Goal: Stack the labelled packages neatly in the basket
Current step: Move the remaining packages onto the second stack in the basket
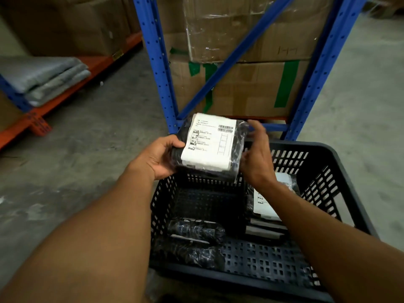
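Observation:
I hold a black plastic-wrapped package with a white shipping label [209, 145] above the far left corner of the dark perforated basket [341, 171]. My left hand [159, 156] grips its left edge, thumb on top. My right hand [256, 156] holds its right edge, fingers spread around the wrap. Inside the basket, a labelled package [262, 206] lies on a small stack at the right, partly hidden by my right forearm. Two black wrapped packages [196, 232] lie at the near left of the basket floor.
The basket stands on a grey concrete floor. Right behind it rises a blue metal rack [161, 68] loaded with taped cardboard boxes [247, 90]. At the left, an orange shelf beam [65, 99] carries folded grey blankets [46, 79].

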`<state>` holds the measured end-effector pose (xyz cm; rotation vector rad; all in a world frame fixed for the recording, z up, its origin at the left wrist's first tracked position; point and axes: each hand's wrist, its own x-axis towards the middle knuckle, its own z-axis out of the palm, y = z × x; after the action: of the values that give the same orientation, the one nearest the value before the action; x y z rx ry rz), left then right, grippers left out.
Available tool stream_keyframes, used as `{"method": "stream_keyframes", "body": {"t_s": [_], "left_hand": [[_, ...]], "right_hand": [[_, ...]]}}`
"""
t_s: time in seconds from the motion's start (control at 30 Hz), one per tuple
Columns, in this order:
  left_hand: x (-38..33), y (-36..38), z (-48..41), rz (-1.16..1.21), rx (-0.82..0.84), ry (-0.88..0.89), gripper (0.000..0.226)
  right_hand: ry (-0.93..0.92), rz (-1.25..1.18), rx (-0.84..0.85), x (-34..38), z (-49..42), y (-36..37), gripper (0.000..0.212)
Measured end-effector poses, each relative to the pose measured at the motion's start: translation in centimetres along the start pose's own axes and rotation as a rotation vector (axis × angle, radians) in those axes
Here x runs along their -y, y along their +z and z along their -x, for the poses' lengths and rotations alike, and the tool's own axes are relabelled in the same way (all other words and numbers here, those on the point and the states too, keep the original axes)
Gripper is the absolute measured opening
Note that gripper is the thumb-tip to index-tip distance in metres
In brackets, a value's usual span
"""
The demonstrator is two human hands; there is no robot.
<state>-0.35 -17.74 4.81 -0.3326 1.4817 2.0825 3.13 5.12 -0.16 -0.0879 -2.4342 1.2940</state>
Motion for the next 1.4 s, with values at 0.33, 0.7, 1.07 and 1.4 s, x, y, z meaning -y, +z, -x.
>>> {"method": "stream_keyframes", "body": {"t_s": [0.33, 0.7, 1.07, 1.4], "left_hand": [[3.1, -0.6, -1.0, -0.05, -0.197, -0.003, 0.033], [6.7, -0.5, -3.9, -0.727, -0.309, -0.286, 0.051], [12.7, -3.9, -9.7, -1.169, -0.399, -0.395, 0.048], [14.7, -4.8, -13.6, -1.362, -0.396, -0.453, 0.045]], "right_hand": [[0.739, -0.727, 0.313, 0.7, 0.3, 0.3, 0.051], [0.744, -0.253, 0.236, -2.5, 3.7, 7.5, 0.062], [0.986, -0.083, 0.378, -6.8, 5.2, 12.5, 0.068], [1.042, -0.023, 0.375, -6.7, 4.4, 13.6, 0.072]]}}
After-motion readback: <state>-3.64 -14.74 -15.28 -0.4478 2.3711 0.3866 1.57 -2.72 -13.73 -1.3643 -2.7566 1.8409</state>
